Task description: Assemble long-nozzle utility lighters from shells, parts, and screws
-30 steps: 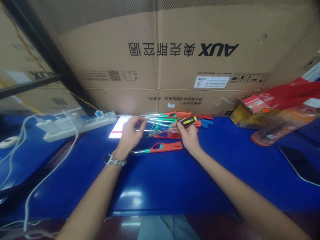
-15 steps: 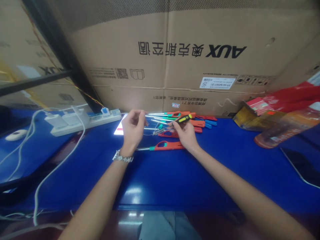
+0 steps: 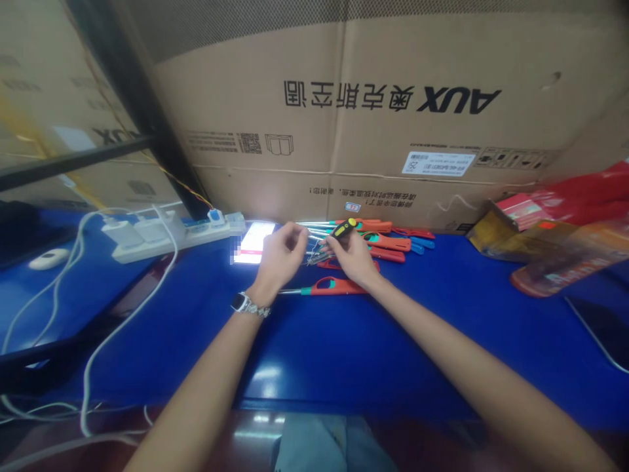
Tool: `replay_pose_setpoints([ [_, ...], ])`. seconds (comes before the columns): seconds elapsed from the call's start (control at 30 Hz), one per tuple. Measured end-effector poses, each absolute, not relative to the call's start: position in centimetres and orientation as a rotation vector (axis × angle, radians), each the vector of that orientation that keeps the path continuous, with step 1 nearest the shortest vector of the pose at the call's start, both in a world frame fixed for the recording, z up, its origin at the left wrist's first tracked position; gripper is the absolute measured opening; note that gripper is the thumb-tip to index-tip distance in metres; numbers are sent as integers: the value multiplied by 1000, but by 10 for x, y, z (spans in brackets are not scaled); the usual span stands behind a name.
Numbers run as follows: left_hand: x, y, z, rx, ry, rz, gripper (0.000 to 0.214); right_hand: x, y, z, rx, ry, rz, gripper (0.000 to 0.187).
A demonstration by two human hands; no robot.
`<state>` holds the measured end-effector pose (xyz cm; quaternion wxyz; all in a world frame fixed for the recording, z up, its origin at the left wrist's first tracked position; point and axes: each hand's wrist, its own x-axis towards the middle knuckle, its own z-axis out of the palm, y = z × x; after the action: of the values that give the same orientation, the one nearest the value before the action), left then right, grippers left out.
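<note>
My right hand [image 3: 354, 258] is closed round a black and yellow screwdriver [image 3: 343, 229], its handle sticking up and left. My left hand [image 3: 282, 255] is pinched on something small and thin that I cannot make out, close to the screwdriver's tip. Both hands hover over a blue table [image 3: 442, 328]. Under them lies an orange long-nosed lighter [image 3: 334, 286] with a teal collar. Behind the hands is a pile of several more orange and teal lighters [image 3: 388, 237].
A large cardboard box [image 3: 393, 118] stands behind. A lit phone [image 3: 254, 241] lies left of the hands, next to a white power strip [image 3: 162, 233] with cables. Red and yellow packets [image 3: 550, 223] sit at right; a dark tablet [image 3: 597, 324] lies near the right edge.
My hands have come closer together. The screwdriver's handle now points more upward. The view has shifted slightly, bringing the phone more into sight.
</note>
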<state>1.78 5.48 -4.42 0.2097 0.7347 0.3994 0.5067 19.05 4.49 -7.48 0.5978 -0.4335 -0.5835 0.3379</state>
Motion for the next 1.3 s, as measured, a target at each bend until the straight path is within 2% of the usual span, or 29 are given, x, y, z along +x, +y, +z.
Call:
replay_pose_setpoints([
  [0.27,23,51,-45,2124,977,1374,9,212,25,-60,-959,-1188,859,40],
  [0.6,43,35,-58,2181,1025,1099,16,235,-5,-56,-910,-979,915,39],
  [0.9,46,31,-59,2057,1078,1080,12,231,-10,-48,-883,-984,934,37],
  [1.3,46,31,-57,2292,1039,1034,6,229,-13,-49,-945,-1118,826,35],
])
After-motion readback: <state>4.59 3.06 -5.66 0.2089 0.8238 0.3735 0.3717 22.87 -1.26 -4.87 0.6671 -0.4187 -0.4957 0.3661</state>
